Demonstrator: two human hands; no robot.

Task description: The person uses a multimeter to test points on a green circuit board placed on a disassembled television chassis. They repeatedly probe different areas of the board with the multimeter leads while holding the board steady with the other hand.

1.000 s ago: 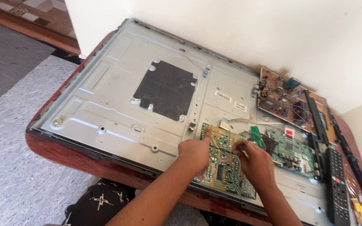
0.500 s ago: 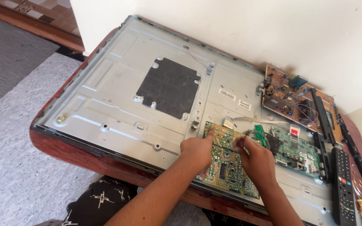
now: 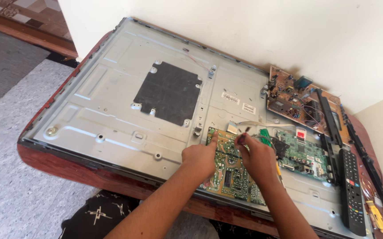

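The left hand (image 3: 200,158) rested on the near-left part of a green, densely populated rectangular circuit board (image 3: 231,170), its fingers curled and its forefinger stretched forward to press on the board's far-left corner. The right hand (image 3: 257,160) lay just beside it over the same board, its fingertips pinched together on the dark handle of a small screwdriver with a green grip (image 3: 262,135), whose handle end stuck up at the board's far edge. That board sat on the near-right part of a large grey sheet-metal back panel of a flat television (image 3: 112,106), which lay face down on a reddish-brown wooden table (image 3: 72,170) set against a pale wall (image 3: 253,31). A black rectangular pad (image 3: 168,92) covered the middle of the panel. Just right of the hands a second green circuit board with a black square chip (image 3: 302,155) was mounted on the panel, with a white flat ribbon cable (image 3: 249,125) running toward it. Farther back, a brown circuit board crowded with components (image 3: 295,99) leaned near the wall. A long black remote control (image 3: 351,190) lay along the panel's right edge, with a yellow-handled tool (image 3: 377,217) beside it near the table's right rim.
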